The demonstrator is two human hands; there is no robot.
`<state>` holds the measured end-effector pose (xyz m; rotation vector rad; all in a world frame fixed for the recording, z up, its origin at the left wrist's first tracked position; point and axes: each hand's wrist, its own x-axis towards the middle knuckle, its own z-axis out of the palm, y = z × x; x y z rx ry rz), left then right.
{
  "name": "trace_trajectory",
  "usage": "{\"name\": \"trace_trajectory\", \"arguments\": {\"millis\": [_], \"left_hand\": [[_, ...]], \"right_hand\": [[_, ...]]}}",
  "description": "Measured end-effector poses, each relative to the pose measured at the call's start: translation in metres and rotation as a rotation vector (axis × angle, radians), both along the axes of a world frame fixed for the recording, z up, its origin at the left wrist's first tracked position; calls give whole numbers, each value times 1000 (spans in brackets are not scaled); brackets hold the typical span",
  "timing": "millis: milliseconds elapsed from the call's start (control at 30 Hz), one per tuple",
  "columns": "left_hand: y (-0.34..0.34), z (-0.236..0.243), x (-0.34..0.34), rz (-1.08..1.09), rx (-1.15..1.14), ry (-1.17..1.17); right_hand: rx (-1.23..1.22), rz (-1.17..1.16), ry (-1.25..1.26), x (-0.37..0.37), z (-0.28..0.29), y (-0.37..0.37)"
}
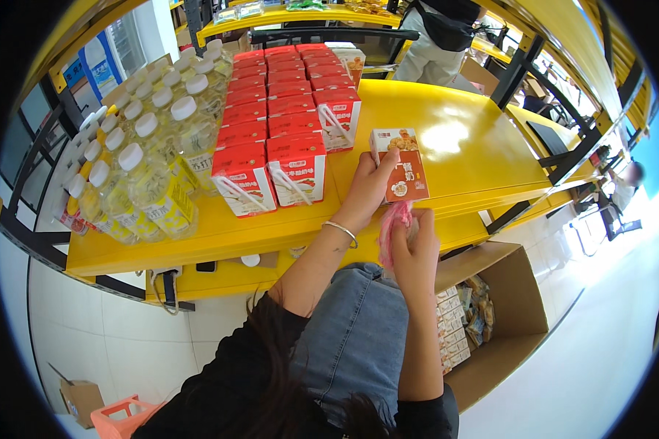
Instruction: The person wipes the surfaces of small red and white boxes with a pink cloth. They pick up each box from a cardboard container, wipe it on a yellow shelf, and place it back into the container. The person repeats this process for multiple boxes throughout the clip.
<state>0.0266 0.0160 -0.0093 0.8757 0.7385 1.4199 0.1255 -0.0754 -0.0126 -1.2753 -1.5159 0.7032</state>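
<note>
A brown and white drink carton (408, 174) is at the front edge of the yellow shelf, with my left hand (372, 183) closed round its left side, thumb on the front. Just below it, my right hand (417, 241) pinches a crumpled pink cloth (392, 233), whose upper end reaches the carton's bottom edge. Whether cloth and carton touch, I cannot tell. To the left of my left hand stand rows of red and white drink cartons (297, 162), with straws on the sides of the front ones.
Clear bottles with white caps (161, 201) crowd the left of the yellow shelf (465, 161). Below right, an open cardboard box (516, 293) holds small cartons and packets. Black posts frame the shelf. Another person (439, 36) stands beyond it. An orange stool (128, 415) is at lower left.
</note>
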Motion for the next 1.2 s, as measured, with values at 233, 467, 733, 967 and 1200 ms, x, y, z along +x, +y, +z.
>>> {"name": "trace_trajectory", "arguments": {"millis": [233,467,733,967,1200], "left_hand": [[-1,1,1,-58,37,16],[-2,-1,2,-68,129,112],[-8,5,-2,-127,169,114],[-8,1,-1,-42,341,127],[-14,-1,7,110,628,455]], "right_hand": [[-438,203,1121,-7,-12,1],[-564,493,1791,31,-26,13],[-554,349,1075,40,-13,7],[-479,460,408,48,-19,-8],[143,-101,354,58,38,0]]}}
